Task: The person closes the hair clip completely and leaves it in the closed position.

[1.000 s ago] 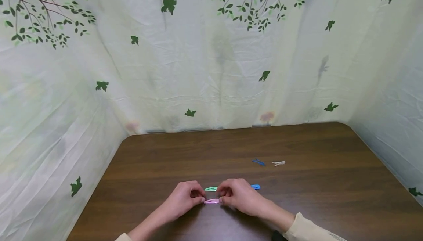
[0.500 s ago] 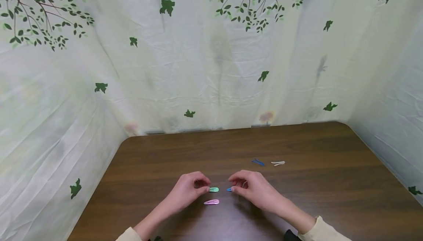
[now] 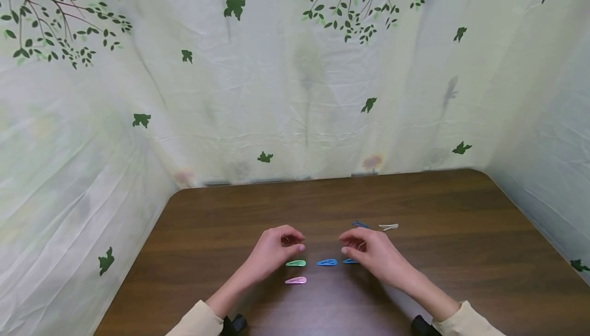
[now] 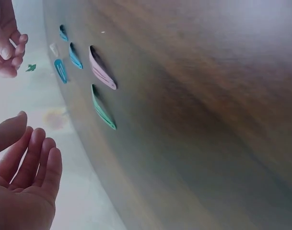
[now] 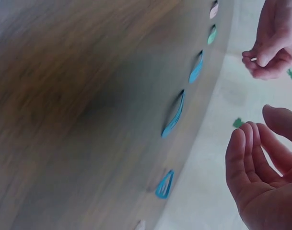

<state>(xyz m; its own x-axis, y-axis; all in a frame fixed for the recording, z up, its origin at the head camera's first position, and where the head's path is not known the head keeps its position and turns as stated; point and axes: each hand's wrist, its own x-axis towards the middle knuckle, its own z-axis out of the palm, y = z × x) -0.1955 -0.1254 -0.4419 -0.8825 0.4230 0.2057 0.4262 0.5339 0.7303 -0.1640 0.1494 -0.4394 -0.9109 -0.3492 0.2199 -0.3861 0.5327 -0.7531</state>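
Several snap hair clips lie on the brown table. A green hair clip (image 3: 296,263) sits just behind a pink hair clip (image 3: 296,280). To their right is a blue hair clip (image 3: 327,263); a second blue hair clip (image 3: 350,260) is partly covered by my right hand. My left hand (image 3: 272,249) hovers above the green clip, its fingers loosely bent and nothing between them. With relaxed fingers and nothing in it, my right hand (image 3: 375,254) hangs over the second blue clip. In the right wrist view that blue clip (image 5: 173,115) lies apart from the fingers (image 5: 236,153).
Farther back lie a darker blue hair clip (image 3: 358,224), spread apart, and a white hair clip (image 3: 388,227), also spread. The wooden table (image 3: 221,218) ends at a pale leaf-printed curtain (image 3: 295,95), which also runs along both sides.
Both hands have moved up and apart. The left let go of the pink clip, then touched and left the green one. The right hand moved rightward, off the first blue clip.
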